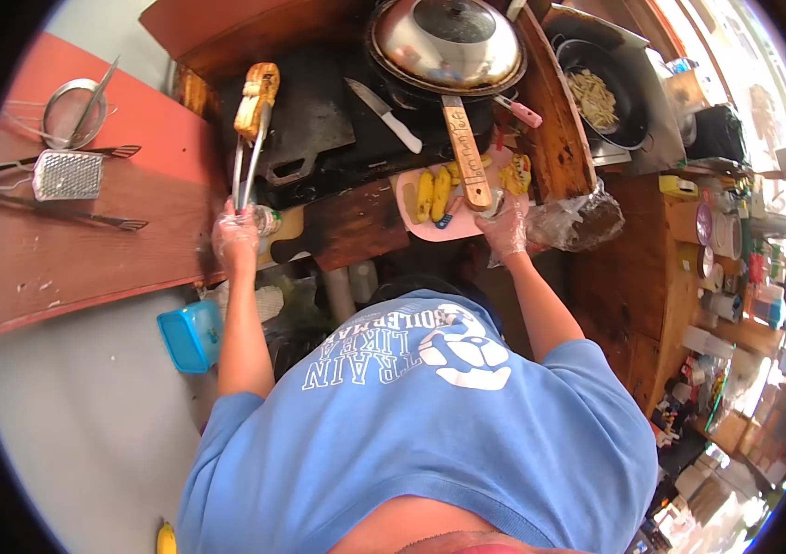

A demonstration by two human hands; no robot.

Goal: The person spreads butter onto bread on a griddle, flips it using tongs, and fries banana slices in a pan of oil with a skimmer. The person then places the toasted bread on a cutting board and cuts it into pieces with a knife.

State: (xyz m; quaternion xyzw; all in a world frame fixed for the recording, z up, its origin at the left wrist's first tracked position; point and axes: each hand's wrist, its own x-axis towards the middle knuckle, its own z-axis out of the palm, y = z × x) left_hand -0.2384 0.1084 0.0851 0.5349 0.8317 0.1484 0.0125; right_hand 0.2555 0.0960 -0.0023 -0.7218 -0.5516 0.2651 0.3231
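My left hand (236,233), in a clear plastic glove, is closed round the metal tongs (250,162). Between the tongs' tips is a browned piece of food (256,100), held over the dark griddle (305,120). My right hand (504,231), also gloved, is at the front edge of the pink board (416,214), close to the end of a wooden handle (467,152); what its fingers hold is too small to make out. Yellow bananas (433,194) lie on that board. A metal lid (448,42) covers the pan above the handle.
A white-handled knife (384,115) lies beside the griddle. At the left, a strainer (74,113) and a grater (68,175) rest on the red-brown counter (134,231). A wok (600,92) with pale strips stands at the right, beyond a wooden partition (564,111).
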